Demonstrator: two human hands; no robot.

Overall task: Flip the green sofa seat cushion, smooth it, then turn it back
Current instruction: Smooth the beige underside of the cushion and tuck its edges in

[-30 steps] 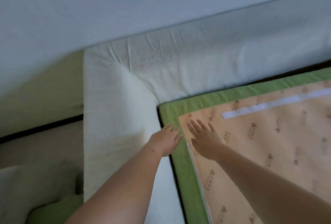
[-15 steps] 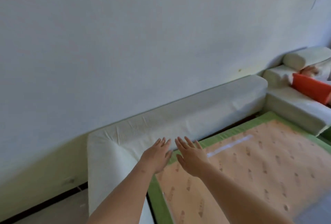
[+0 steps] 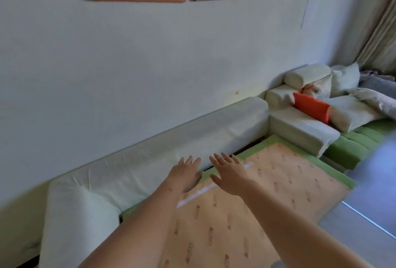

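The green seat cushion (image 3: 327, 167) lies on the sofa with its peach patterned underside facing up, a white strip running across that side and a green border around it. My left hand (image 3: 186, 174) is flat with fingers apart over the cushion's back edge, close to the cream backrest. My right hand (image 3: 230, 172) is also flat and spread, palm down over the peach surface beside the white strip. Neither hand holds anything. My forearms hide part of the cushion's left side.
A cream backrest (image 3: 171, 156) and a cream armrest (image 3: 75, 225) frame the cushion. To the right stand a second cream armrest (image 3: 300, 130), an orange pillow (image 3: 311, 107), pale pillows and more green cushions (image 3: 353, 141). Grey floor (image 3: 372, 192) is at the right.
The view has lifted and swung right, from the cushion's left back corner to the whole sofa. Both hands have slid right along the cushion's back edge, staying flat and open.
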